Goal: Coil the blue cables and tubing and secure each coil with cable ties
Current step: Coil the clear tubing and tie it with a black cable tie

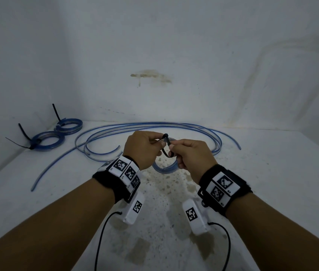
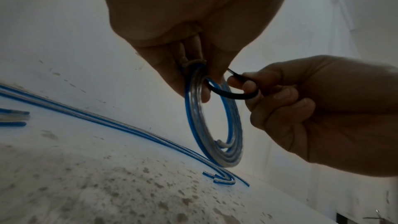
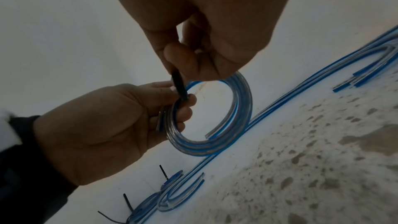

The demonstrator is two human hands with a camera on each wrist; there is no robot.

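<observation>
Right hand (image 3: 215,31) pinching black tie (image 3: 178,86); head view adds tied coils (image 1: 47,141)

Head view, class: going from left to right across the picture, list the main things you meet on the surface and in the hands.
Nearer tied coil → farther tied coil → left hand → black cable tie → right hand → loose tubing end.

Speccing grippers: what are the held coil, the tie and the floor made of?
Coil: probably soft clear plastic tubing with blue stripes; glossy, bends tightly. Tie: likely black nylon; a flat, flexible strap. Floor: looks like white speckled terrazzo or stone, matte and stained.
</observation>
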